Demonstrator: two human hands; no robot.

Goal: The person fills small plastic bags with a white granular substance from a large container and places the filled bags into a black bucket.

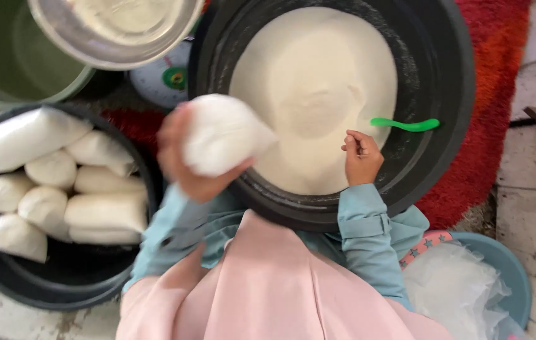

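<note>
A: Left hand [183, 160], pose?

B: Raised over the near-left rim of the large black basin [450, 94], motion-blurred. Fingers wrap under and behind a filled white powder bag [224, 133], gripping it. Teal sleeve runs down to the body.

A: Bag orientation?

B: Long axis roughly horizontal, slightly tilted; the tapered end points right, toward the mound of white powder [315, 88] in the basin. The fat end sits in the palm.

A: Right hand [362, 157]?

B: Over the basin's near edge, at the powder's margin. Fingers curled into a loose fist, pinched together at the top. Whether anything is held in them, cannot tell. A green plastic spoon [406, 124] lies just right of it on the basin's inner wall, handle horizontal, not touched.

A: Surroundings?

B: Left: a black tub [60, 277] of packed white bags [101, 211], lying sideways. Above: a steel bowl [91, 47], with a weighing scale dial [167, 79] partly beneath it. Lower right: a blue basin of empty clear plastic bags [457, 289].
</note>
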